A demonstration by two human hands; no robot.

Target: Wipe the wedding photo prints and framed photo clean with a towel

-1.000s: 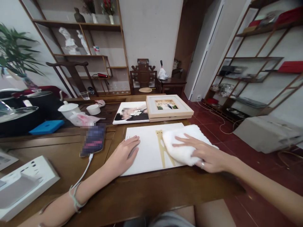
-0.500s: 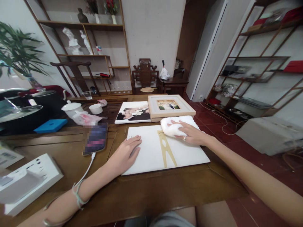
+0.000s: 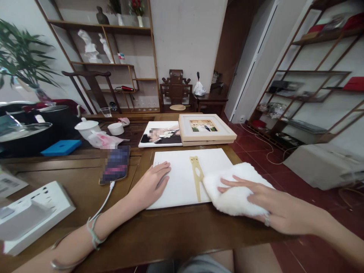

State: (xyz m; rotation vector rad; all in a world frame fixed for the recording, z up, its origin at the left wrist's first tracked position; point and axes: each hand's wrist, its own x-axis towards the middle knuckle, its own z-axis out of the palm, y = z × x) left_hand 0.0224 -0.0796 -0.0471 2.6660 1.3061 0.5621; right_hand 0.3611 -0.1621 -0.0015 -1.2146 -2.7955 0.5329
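Note:
A white rectangular board lies flat on the brown wooden table. On it is a flat tan, two-pronged shape with a cat-like head; its right prong is covered. My left hand rests flat on the board's left edge, fingers stretched out and holding nothing. Under my right hand is a fluffy white cloth, gripped and pressed over the board's right front corner. Part of the cloth reaches past the board's edge. A ring shows on my right hand.
Behind the board lie a photo panel and a light wood picture frame. To the left are a phone on a white cable, a power strip, a blue block, a white teapot and a cup.
My right hand has drawn the white cloth from the board's far right part toward me and to the right, over the near corner. My left hand has stayed in place.

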